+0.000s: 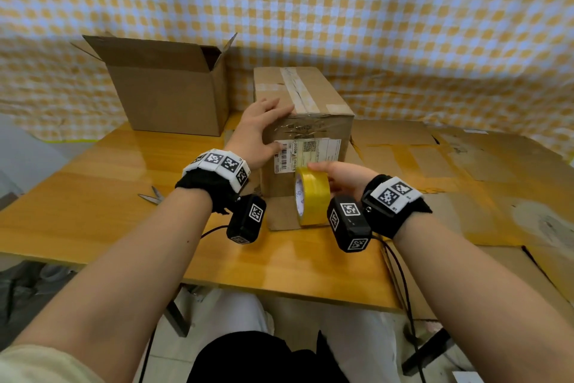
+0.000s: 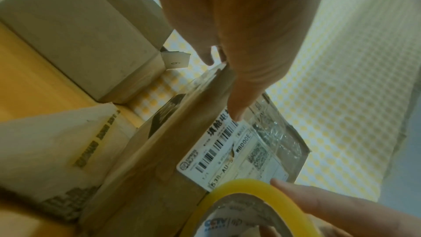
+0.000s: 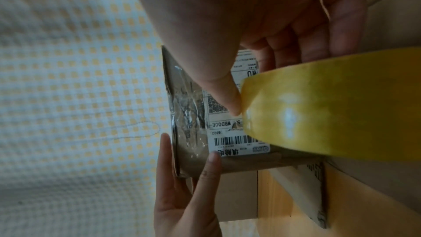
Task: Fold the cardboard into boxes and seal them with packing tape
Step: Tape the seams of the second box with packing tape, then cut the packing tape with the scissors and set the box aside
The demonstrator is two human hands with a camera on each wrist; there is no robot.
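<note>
A closed brown cardboard box [image 1: 323, 97] stands mid-table, with clear tape along its top seam and a white shipping label [image 1: 307, 151] on its near face. My left hand [image 1: 259, 126] rests on the box's top left edge, fingers straight across the top and thumb on the near face. My right hand [image 1: 343, 177] grips a yellow roll of packing tape [image 1: 313, 201] and holds it against the lower near face. In the left wrist view the tape roll [image 2: 248, 192] sits just below the label [image 2: 230, 156]. In the right wrist view my thumb lies on the tape roll [image 3: 330, 105].
An open-topped cardboard box [image 1: 167, 87] stands at the back left. Scissors [image 1: 152, 196] lie on the wooden table [image 1: 93, 205] left of my left wrist. Flattened cardboard sheets [image 1: 466, 165] cover the right side. A checked cloth hangs behind. Cables [image 1: 400, 274] trail off the front edge.
</note>
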